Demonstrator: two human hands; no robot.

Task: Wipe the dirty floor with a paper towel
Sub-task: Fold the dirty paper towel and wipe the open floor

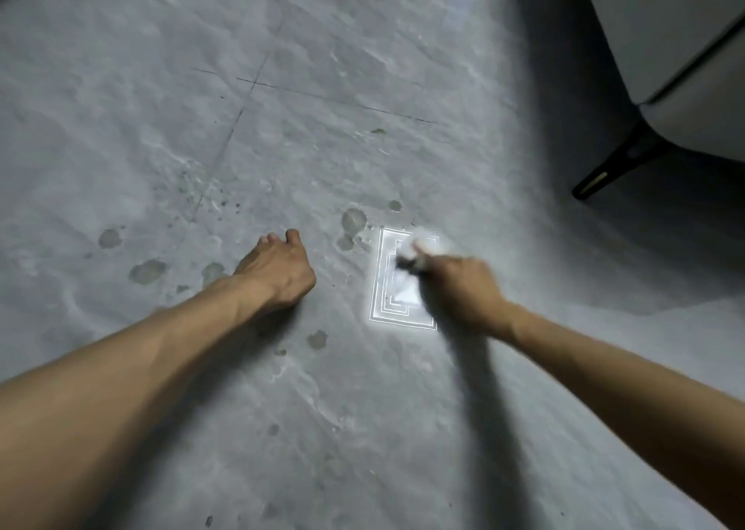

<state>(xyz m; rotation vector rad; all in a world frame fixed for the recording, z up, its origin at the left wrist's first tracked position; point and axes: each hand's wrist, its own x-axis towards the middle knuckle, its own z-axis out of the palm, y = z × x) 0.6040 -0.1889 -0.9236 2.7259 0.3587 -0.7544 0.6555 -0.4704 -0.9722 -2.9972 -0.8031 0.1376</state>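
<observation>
The grey tiled floor (363,388) carries several dull wet-looking stains, one large stain (354,219) just beyond my hands and others (148,271) to the left. My right hand (455,283), blurred by motion, grips a crumpled white paper towel (415,249) low over the floor, right of the large stain. A bright rectangular light reflection (403,299) lies on the floor under that hand. My left hand (278,269) rests on the floor with its fingers curled under, holding nothing.
A light-coloured piece of furniture (665,45) with a black slanted leg (617,166) stands at the upper right. Dark tile joints (250,81) cross the floor farther ahead. Small dark specks (221,202) lie near the left joint.
</observation>
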